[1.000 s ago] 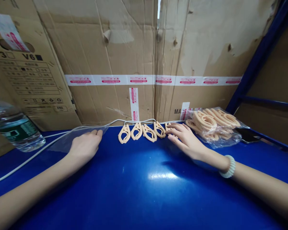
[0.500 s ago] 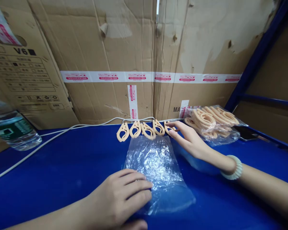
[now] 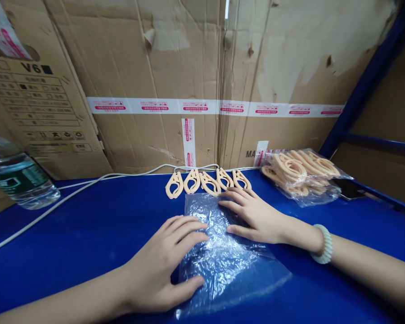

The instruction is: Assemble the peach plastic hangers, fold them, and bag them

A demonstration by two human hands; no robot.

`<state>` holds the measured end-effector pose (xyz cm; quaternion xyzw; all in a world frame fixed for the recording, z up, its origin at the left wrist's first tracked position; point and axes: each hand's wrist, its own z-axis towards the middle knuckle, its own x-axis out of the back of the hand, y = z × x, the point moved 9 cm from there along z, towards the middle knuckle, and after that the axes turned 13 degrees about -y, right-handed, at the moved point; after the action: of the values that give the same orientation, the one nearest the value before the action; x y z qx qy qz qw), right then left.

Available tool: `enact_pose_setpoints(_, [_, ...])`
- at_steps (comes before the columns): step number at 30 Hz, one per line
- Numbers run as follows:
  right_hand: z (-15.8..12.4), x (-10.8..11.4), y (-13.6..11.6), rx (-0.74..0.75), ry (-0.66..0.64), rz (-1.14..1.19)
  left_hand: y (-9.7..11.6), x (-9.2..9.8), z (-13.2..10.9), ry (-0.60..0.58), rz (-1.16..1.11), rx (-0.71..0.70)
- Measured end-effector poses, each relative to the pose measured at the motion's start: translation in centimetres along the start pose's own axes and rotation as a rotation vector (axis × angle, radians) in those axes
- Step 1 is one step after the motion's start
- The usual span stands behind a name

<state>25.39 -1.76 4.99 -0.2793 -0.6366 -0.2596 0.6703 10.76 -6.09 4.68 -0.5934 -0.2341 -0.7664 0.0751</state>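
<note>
A clear plastic bag (image 3: 219,265) lies flat and crinkled on the blue tabletop in front of me. My left hand (image 3: 170,261) rests on its left side, fingers stretched and thumb apart. From the right, my right hand (image 3: 253,213) lies over the bag's upper right part with its fingers spread. Several peach-coloured plastic loops, which look like folded travel hangers (image 3: 174,184), stand in a row just beyond the bag's far edge. The rightmost folded hanger (image 3: 242,180) is just past my right fingertips.
Bagged peach hangers (image 3: 300,173) are piled at the back right, beside a dark flat device (image 3: 351,190). A water bottle (image 3: 20,177) stands at the left, near a white cable (image 3: 77,191). Cardboard (image 3: 148,139) walls the back; a blue metal post (image 3: 361,85) rises at the right.
My right hand has come away from the rightmost hanger, down onto the bag. My left hand has moved up slightly and its thumb has spread. The bag's near edge has shifted a little.
</note>
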Motion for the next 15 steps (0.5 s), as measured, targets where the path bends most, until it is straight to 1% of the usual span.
enact_pose_setpoints(3, [0.1, -0.2, 0.5, 0.009, -0.021, 0.014, 0.8, -0.2, -0.2, 0.002, 0.052, -0.057])
enact_pose_setpoints(6, [0.1, 0.4, 2.1, 0.025, 0.031, 0.073, 1.5, -0.4, -0.3, -0.007, 0.064, -0.143])
enact_pose_setpoints(8, [-0.1, 0.9, 4.4, -0.038, 0.098, 0.045, 1.8, -0.5, -0.4, -0.002, 0.081, -0.178])
enact_pose_setpoints(10, [-0.2, 1.2, 7.4, -0.140, 0.142, -0.028, 1.9, -0.4, -0.5, 0.015, 0.093, -0.197])
enact_pose_setpoints(13, [-0.1, 0.7, 11.3, -0.214, 0.109, -0.080, 2.2, 0.0, -0.6, 0.049, 0.078, -0.225])
enact_pose_setpoints(15, [0.3, 0.2, 13.2, -0.250, 0.056, -0.112, 2.3, 0.5, -0.6, 0.078, 0.031, -0.221])
